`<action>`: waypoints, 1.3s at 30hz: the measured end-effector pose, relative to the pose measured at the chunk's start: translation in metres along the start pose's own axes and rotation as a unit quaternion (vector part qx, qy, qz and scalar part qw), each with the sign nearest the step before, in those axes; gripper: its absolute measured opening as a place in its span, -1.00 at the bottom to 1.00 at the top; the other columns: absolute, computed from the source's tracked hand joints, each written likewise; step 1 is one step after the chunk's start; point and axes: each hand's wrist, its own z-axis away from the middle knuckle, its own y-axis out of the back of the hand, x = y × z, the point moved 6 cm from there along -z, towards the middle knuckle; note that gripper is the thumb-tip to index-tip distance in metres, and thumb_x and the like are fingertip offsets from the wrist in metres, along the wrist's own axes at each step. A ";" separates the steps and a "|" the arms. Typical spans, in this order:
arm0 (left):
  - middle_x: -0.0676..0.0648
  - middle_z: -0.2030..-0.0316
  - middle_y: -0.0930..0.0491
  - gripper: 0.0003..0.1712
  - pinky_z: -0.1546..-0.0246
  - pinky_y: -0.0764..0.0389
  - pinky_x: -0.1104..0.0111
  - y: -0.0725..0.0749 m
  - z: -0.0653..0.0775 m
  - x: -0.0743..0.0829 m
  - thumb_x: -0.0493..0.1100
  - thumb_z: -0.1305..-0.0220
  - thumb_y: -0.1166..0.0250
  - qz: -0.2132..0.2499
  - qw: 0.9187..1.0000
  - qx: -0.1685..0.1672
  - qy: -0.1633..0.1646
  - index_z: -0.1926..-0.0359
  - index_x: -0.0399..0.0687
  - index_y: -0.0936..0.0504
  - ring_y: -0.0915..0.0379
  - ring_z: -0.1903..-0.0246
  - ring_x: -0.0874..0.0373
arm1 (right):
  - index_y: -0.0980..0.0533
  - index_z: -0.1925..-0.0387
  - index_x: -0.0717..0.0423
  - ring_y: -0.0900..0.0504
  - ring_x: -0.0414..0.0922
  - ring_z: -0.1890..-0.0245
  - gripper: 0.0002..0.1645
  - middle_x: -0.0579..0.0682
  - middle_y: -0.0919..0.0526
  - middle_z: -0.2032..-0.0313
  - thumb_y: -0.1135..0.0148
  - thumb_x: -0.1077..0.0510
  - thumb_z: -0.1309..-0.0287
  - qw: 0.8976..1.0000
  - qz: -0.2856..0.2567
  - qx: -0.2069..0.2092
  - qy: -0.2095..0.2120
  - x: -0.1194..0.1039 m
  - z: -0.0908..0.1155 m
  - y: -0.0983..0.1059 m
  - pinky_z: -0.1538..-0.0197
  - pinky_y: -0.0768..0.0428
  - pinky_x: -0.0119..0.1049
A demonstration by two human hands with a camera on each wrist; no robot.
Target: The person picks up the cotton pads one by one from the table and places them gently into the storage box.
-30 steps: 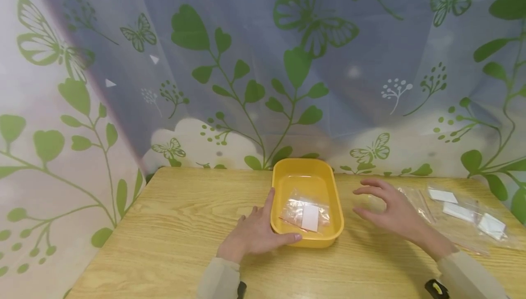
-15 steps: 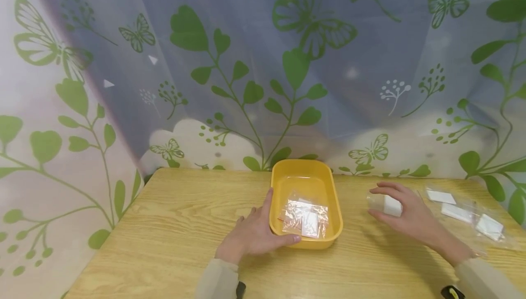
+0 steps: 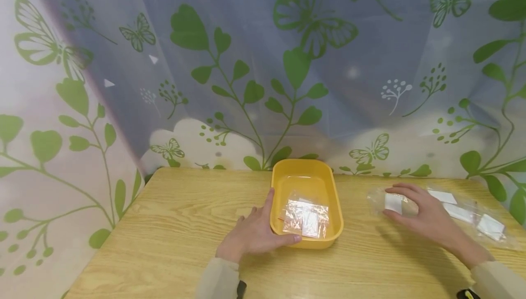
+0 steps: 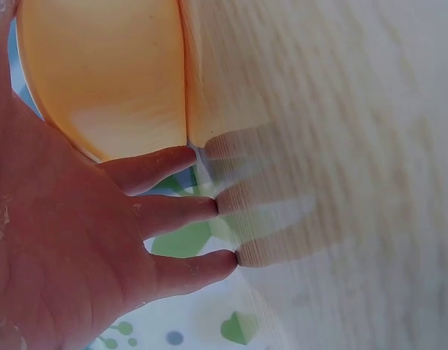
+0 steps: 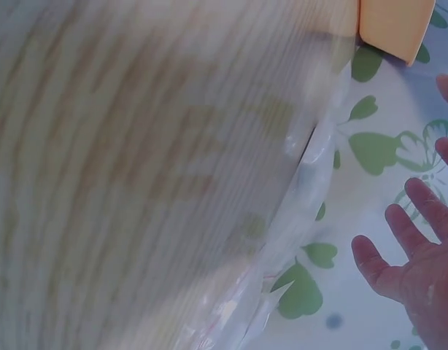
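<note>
My left hand (image 3: 252, 235) lies at the near left corner of a yellow plastic tray (image 3: 338, 219), its thumb along the near rim and its index finger along the left side. In the left wrist view, straight fingers (image 4: 187, 211) reach down to the tabletop beside the tray. Inside the tray is a clear zip bag (image 3: 310, 222) with a white piece in it. My right hand (image 3: 427, 214) hovers with relaxed, spread fingers over a clear bag (image 3: 393, 204) with a white piece, partly hidden by the hand. Nothing is held in the right wrist view.
Several more clear zip bags with white pieces (image 3: 491, 227) lie at the right of the wooden table (image 3: 197, 212), close together and overlapping. A patterned curtain (image 3: 246, 61) hangs right behind the table's back edge.
My right hand has moved right, away from the tray and over the bags, uncovering one bag's white piece. The bag in the tray has shifted slightly. The left hand has stayed put.
</note>
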 end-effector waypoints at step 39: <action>-0.34 -0.51 -0.25 0.48 -0.48 -0.06 -0.36 -0.002 0.000 -0.002 0.73 -0.01 -0.18 -0.003 1.000 -0.007 0.001 -0.65 0.28 0.46 -0.08 -0.52 -0.40 | -0.48 -0.30 0.17 -0.36 0.52 -0.26 -0.19 0.48 -0.43 -0.31 -0.46 -0.20 -0.17 0.983 0.010 -0.150 -0.105 0.055 0.001 -0.022 -0.16 -0.30 0.55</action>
